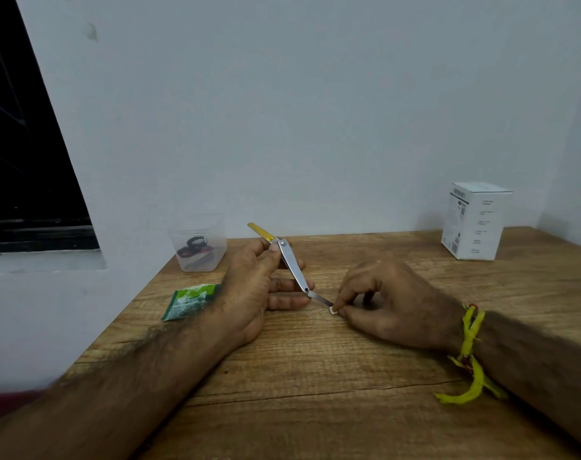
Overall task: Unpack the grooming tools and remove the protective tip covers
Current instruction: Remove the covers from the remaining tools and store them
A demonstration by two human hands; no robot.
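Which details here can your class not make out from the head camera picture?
- White box: its print is too small to read.
- Clear tub: cloudy walls blur its dark contents.
- Green packet: the left hand covers its right end.
- Tip cover: right hand fingertips partly hide it.

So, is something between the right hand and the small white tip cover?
No, nothing visible. The right hand already pinches the white tip cover at the end of the thin blade, while the left hand holds the nail clipper.
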